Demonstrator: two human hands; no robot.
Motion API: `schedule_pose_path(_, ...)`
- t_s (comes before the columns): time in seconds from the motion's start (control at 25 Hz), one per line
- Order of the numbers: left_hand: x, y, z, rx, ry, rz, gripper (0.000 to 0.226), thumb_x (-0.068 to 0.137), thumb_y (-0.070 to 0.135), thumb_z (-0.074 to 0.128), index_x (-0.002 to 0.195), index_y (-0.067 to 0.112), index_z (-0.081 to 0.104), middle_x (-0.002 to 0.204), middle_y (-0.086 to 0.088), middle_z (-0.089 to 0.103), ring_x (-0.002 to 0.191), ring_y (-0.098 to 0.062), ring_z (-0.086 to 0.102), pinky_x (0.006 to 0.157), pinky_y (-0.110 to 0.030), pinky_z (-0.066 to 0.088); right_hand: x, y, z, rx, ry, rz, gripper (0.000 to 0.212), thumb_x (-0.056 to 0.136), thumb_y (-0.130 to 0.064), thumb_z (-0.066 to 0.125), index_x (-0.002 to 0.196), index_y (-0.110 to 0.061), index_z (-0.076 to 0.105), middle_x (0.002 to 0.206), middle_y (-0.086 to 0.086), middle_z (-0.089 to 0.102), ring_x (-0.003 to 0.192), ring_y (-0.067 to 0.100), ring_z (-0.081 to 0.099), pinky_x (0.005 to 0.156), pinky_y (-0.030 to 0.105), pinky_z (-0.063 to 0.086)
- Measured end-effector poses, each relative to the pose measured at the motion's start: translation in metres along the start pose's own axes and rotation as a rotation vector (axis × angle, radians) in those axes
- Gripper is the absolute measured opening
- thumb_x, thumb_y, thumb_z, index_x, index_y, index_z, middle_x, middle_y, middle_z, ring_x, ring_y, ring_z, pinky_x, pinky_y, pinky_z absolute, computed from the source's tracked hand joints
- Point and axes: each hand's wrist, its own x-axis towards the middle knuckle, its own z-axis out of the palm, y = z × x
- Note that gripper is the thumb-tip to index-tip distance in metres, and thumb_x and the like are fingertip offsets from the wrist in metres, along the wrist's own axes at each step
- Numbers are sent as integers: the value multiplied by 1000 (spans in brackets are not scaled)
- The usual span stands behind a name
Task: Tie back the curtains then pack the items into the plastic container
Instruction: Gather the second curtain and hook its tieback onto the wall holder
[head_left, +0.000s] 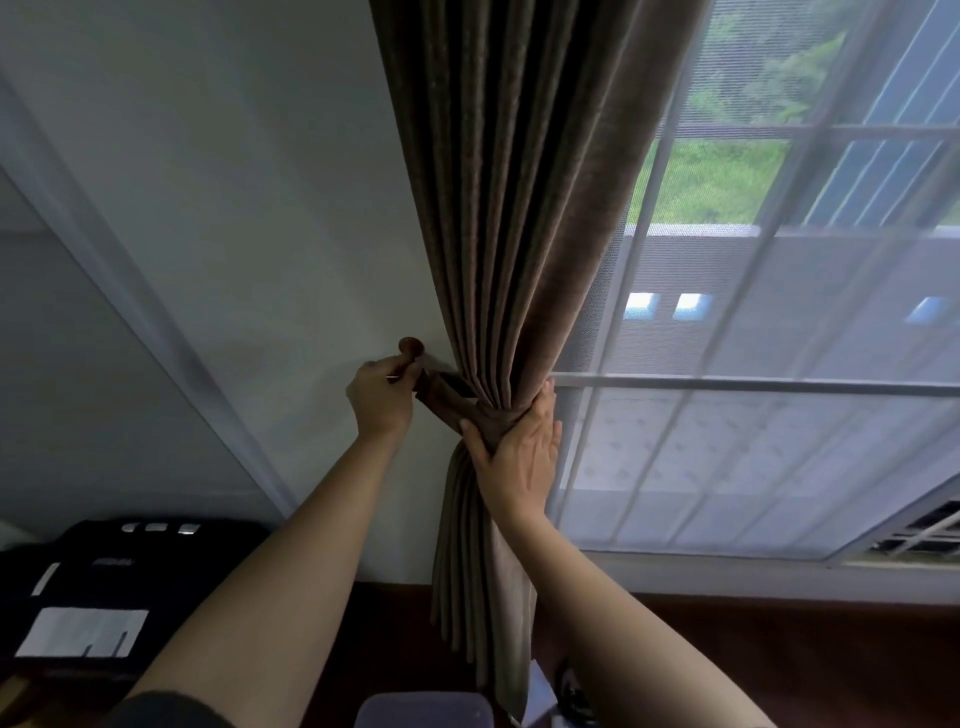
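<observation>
Here, left hand (379, 397) pinches the tieback (448, 401) by the hook (411, 346); right hand (519, 449) presses flat against the curtain (509, 208).

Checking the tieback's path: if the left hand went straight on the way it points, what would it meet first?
Probably the brown knob just beyond the left hand, which holds the tieback end; right behind that, the wall. Depth here is hard to judge.

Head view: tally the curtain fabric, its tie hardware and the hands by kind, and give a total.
brown curtain: 1
tieback band: 1
wall hook: 1
hands: 2 (left hand, right hand)
Total: 5
</observation>
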Motion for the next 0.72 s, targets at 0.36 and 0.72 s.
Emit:
schedule_pose_path(0.36, 1, 2, 3, -104, 121, -221, 18, 82, 9, 65, 96, 1, 74, 95, -16, 73, 91, -26, 67, 82, -26, 49, 1, 0, -5, 18, -49, -31, 101, 82, -45, 64, 147, -3, 0, 157, 14, 9, 146, 25, 7, 116, 36, 2)
schedule_pose_path(0.72, 6, -16, -6, 215, -158, 149, 33, 90, 2, 50, 59, 4, 59, 61, -15, 54, 62, -23, 50, 52, -26, 29, 1, -3, -6, -3, -96, -16, 99, 83, -45, 61, 147, -3, -1, 157, 12, 9, 146, 23, 6, 114, 32, -4)
